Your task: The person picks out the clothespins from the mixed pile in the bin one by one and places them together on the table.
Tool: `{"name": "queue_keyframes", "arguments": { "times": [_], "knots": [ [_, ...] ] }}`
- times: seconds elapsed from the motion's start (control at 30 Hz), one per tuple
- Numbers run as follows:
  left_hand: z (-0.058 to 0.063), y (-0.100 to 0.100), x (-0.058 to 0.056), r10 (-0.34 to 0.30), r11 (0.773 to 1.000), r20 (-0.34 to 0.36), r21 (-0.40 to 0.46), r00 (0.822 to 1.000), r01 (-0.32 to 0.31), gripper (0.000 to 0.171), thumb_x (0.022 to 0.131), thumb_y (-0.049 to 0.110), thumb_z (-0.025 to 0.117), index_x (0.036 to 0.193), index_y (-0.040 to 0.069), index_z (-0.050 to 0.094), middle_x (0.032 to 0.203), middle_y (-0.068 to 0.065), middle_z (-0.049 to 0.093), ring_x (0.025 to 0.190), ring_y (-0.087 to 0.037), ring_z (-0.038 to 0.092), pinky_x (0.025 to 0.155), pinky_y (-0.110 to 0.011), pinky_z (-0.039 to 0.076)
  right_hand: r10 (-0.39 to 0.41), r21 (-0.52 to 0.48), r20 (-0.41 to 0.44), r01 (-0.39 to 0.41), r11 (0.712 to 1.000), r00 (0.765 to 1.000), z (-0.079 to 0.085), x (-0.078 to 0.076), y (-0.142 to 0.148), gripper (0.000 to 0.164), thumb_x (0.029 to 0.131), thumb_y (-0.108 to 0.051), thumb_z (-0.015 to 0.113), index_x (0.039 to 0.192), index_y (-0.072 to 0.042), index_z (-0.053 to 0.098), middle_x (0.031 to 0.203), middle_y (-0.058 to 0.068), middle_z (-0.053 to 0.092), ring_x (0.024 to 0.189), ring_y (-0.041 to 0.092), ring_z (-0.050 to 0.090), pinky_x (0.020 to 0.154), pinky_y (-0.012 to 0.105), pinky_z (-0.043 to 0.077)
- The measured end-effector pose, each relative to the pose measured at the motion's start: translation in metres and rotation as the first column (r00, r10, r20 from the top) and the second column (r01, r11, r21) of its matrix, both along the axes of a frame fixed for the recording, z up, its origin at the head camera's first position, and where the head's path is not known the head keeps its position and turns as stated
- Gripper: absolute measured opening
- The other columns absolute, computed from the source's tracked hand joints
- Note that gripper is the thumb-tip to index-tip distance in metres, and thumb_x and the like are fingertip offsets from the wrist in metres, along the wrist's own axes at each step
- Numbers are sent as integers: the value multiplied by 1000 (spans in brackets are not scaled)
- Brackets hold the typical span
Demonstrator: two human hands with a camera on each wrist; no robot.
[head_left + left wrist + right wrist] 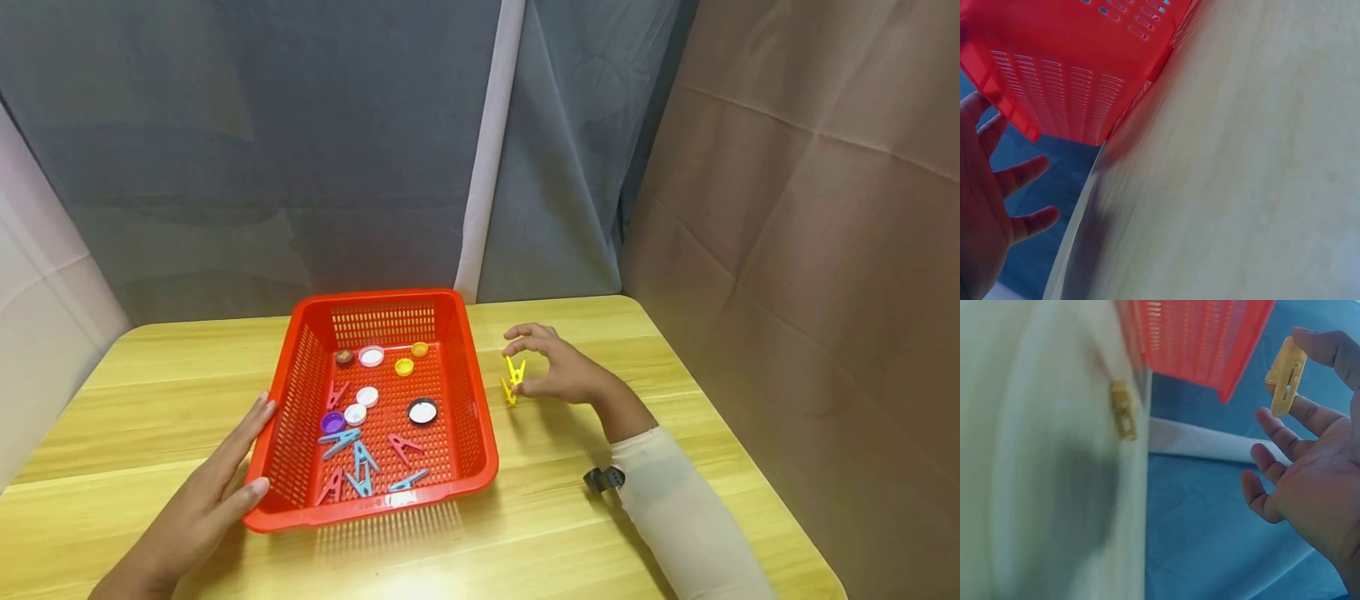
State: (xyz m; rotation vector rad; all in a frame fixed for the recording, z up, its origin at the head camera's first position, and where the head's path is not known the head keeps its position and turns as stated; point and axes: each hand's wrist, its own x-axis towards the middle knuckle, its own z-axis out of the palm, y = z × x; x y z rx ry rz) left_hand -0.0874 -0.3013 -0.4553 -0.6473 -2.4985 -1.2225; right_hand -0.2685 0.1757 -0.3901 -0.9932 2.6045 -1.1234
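My right hand (562,367) pinches a yellow clothespin (517,372) between thumb and fingertip, just right of the red basket (489,454). Below it, a second yellow clothespin (508,393) lies on the table. The right wrist view shows the held clothespin raised above the tabletop, with the other fingers spread. My left hand (191,504) touches the basket's left rim, its fingers extended along the outside and the thumb by the front left corner. Inside the basket are pink clothespins (405,447), blue clothespins (363,457) and several bottle caps, among them a purple cap (333,423).
The basket stands on a wooden table (540,533). Other caps in it include a black-rimmed cap (422,412), white caps (367,397) and yellow caps (404,367). A grey curtain (247,167) hangs behind the table and a brown cloth (810,217) along the right.
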Motion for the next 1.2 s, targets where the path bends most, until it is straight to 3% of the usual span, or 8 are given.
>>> {"name": "queue_keyframes", "arguments": {
  "times": [0.27, 0.5, 0.87, 1.2],
  "knots": [
    [0, 0, 1, 11, 1000, 13, 1, 1000, -11, 88, 97, -4, 64, 175, 15, 28, 186, 0, 16, 165, 8, 15, 116, 0, 15, -24, 15, 88, 23, 1000, 996, -23, -4, 16, 49, 90, -10, 85, 134, 2, 67, 165, 24, 46, 158, 47, 35, 129, 73, 26],
    [-2, -1, 1, 6, 1000, 14, 1, 1000, -6, 88, 97, -4, 64, 175, 14, 27, 186, -1, 15, 166, 8, 13, 116, 0, 15, -74, 68, 146, 65, 996, 987, -37, -9, 22, 52, 90, -11, 83, 138, 0, 67, 170, 23, 43, 163, 47, 31, 133, 69, 21],
    [0, -2, 1, 19, 1000, 35, -21, 999, -18, 87, 100, -1, 63, 176, 17, 25, 186, 3, 12, 165, 10, 11, 115, 1, 12, -94, 36, 243, 88, 995, 966, -52, -13, 27, 49, 94, -6, 82, 139, -1, 63, 172, 28, 38, 165, 50, 26, 135, 67, 16],
    [1, -2, 1, 16, 1000, 36, -19, 999, -16, 87, 100, -1, 63, 176, 17, 25, 186, 3, 13, 165, 10, 11, 115, 1, 12, -97, 54, 246, 86, 995, 964, -63, -16, 28, 45, 97, -4, 78, 138, 0, 61, 168, 30, 40, 163, 50, 31, 134, 64, 24]
  ]
}}
